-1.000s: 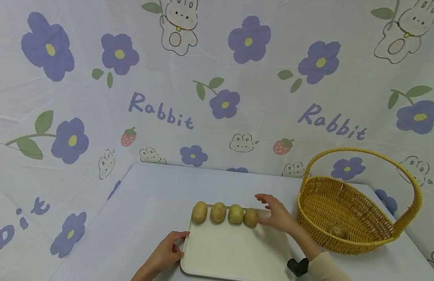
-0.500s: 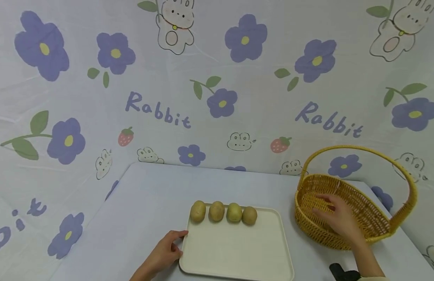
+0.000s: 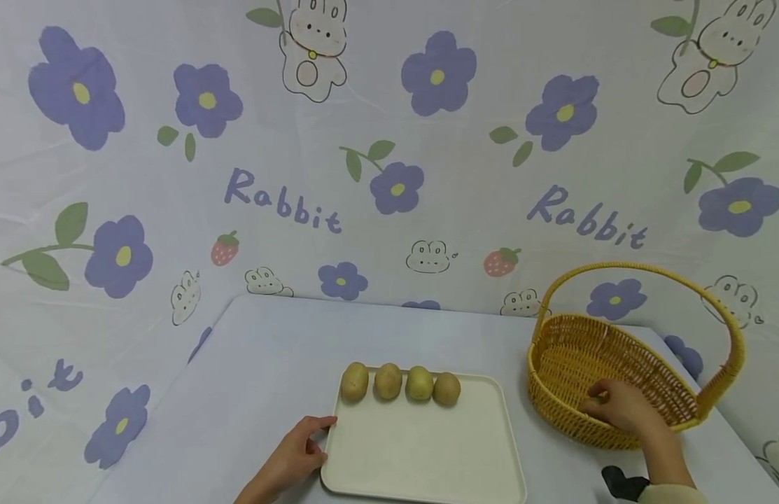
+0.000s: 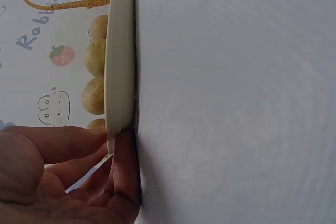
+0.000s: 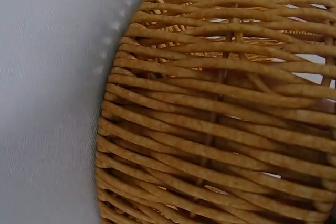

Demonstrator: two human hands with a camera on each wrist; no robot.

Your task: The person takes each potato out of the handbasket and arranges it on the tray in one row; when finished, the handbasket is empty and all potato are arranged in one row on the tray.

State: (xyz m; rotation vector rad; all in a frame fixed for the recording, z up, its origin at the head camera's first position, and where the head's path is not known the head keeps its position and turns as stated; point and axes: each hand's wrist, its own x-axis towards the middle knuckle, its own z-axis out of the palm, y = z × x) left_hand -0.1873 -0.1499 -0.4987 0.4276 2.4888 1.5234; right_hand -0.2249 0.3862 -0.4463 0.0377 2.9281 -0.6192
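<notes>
On the cream tray (image 3: 420, 455), four potatoes (image 3: 399, 383) are lined up in a row along the far edge, each just beside the next. The near left corner of the tray is touched by the left hand (image 3: 296, 455), whose fingers (image 4: 123, 174) are laid straight against the rim. To the right of the tray, the yellow wicker basket (image 3: 679, 392) is entered by the right hand (image 3: 622, 407), fingers curled down inside near the front wall. What is gripped there cannot be told; the basket's contents are hidden by the hand.
</notes>
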